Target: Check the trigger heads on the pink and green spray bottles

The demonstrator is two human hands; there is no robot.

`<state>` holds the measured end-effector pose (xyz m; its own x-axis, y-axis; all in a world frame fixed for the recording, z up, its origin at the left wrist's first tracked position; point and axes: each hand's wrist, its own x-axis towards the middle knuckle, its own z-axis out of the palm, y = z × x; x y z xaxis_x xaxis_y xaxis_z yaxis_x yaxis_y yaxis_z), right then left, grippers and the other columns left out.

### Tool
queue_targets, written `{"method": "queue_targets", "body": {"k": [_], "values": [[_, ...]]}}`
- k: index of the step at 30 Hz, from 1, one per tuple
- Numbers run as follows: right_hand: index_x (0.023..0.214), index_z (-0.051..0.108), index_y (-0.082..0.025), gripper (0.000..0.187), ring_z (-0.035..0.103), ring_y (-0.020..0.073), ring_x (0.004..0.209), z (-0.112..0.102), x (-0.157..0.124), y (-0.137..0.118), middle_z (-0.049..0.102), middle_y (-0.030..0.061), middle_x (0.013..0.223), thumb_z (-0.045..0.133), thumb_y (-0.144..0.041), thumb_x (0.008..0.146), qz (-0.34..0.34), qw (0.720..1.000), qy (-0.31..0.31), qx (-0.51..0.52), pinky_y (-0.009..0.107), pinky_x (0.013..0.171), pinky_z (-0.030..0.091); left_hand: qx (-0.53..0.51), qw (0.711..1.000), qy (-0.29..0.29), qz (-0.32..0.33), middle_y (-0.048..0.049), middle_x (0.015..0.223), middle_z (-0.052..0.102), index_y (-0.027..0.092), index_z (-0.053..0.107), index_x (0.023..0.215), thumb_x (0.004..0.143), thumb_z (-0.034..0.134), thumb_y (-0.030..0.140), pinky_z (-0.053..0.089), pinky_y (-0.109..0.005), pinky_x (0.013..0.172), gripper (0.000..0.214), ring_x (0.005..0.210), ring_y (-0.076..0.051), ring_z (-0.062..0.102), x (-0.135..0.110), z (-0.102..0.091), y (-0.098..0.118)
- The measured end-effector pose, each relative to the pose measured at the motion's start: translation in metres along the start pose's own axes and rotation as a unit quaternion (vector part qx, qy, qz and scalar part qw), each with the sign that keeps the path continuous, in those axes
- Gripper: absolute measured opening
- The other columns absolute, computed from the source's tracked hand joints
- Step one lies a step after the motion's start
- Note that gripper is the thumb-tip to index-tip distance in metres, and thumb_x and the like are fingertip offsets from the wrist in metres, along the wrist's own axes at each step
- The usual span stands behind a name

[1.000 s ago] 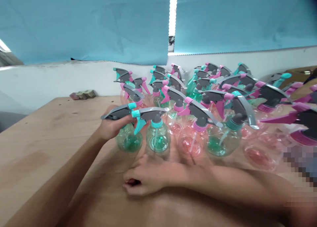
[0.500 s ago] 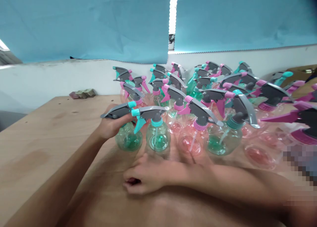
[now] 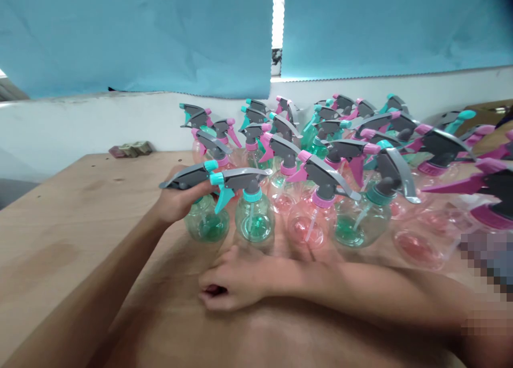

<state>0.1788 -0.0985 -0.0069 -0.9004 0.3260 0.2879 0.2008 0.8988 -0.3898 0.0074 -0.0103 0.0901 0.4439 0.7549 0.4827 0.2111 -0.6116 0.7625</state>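
Note:
My left hand (image 3: 175, 198) is wrapped round the neck of a clear green spray bottle (image 3: 206, 224) with a grey and teal trigger head (image 3: 188, 176), at the front left of the group. It stands on the wooden table (image 3: 60, 229). Beside it stands a second green bottle (image 3: 254, 218). My right hand (image 3: 234, 278) rests on the table in front of the bottles, fingers curled in loosely, with nothing visible in it.
Several spray bottles with pink or teal heads (image 3: 320, 165) crowd the table's back and right. A small stack of blocks (image 3: 130, 150) lies by the white wall. Blue sheets (image 3: 160, 36) hang behind. A cardboard box (image 3: 487, 111) sits far right.
The view has shifted slightly downward. Both hands stay where they were, the left still on the green bottle.

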Motion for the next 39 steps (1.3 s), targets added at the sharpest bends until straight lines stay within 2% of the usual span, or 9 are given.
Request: {"method": "queue_targets", "body": {"k": [4,11,17,22,32,39], "values": [[0.089,0.071,-0.022,0.024,0.066,0.015,0.069,-0.001,0.0002,0.0,0.08,-0.0002,0.083,0.056,-0.039,0.098,0.006,1.0,-0.001,-0.007,0.029,0.061,0.036,0.015,1.0,-0.007,0.008,0.0032,0.061,0.069,0.018,0.074,0.065,0.084,0.074,0.025,0.056,-0.023,0.055,0.02,0.054,-0.014,0.068,-0.0002,0.0001,0.0007],[0.087,0.07,-0.022,0.027,0.062,0.014,0.065,-0.0015,-0.0005,-0.0004,0.079,-0.0015,0.079,0.056,-0.041,0.098,0.015,1.0,-0.004,-0.009,0.031,0.06,0.033,0.021,1.0,0.006,0.005,0.004,0.055,0.068,0.018,0.072,0.058,0.078,0.075,0.023,0.046,-0.019,0.048,0.021,0.047,-0.009,0.057,0.0024,0.0029,0.006],[0.087,0.069,-0.022,0.025,0.06,0.0136,0.065,-0.0003,-0.0011,0.0004,0.077,-0.0013,0.08,0.056,-0.04,0.099,0.008,1.0,0.006,-0.008,0.031,0.057,0.029,0.01,1.0,0.009,0.003,0.0042,0.056,0.068,0.017,0.073,0.059,0.078,0.075,0.022,0.047,-0.018,0.049,0.019,0.048,-0.01,0.059,0.0007,0.0022,0.0054],[0.088,0.069,-0.023,0.023,0.061,0.0139,0.065,0.0003,-0.0004,0.0013,0.077,-0.0016,0.08,0.057,-0.039,0.099,0.001,1.0,0.005,-0.002,0.031,0.056,0.03,-0.003,1.0,0.007,-0.011,0.0037,0.059,0.069,0.017,0.075,0.066,0.08,0.079,0.027,0.053,-0.02,0.051,0.018,0.051,-0.012,0.066,0.0009,0.0032,0.0032],[0.088,0.069,-0.023,0.025,0.061,0.0147,0.064,0.0001,-0.0002,0.0006,0.077,-0.0007,0.079,0.056,-0.041,0.099,0.007,1.0,0.001,-0.007,0.03,0.053,0.029,0.009,1.0,0.016,-0.001,0.0017,0.061,0.072,0.016,0.076,0.068,0.082,0.083,0.033,0.054,-0.02,0.053,0.023,0.053,-0.012,0.067,0.0005,0.0035,0.0006],[0.088,0.07,-0.023,0.026,0.06,0.0141,0.064,0.0006,0.0,0.0014,0.077,-0.0019,0.078,0.055,-0.04,0.1,0.008,1.0,-0.002,-0.01,0.031,0.058,0.032,-0.009,0.998,0.01,-0.053,-0.0015,0.066,0.077,0.016,0.078,0.068,0.078,0.086,0.033,0.057,-0.023,0.059,0.021,0.059,-0.016,0.071,-0.0023,0.001,0.0005]]}}
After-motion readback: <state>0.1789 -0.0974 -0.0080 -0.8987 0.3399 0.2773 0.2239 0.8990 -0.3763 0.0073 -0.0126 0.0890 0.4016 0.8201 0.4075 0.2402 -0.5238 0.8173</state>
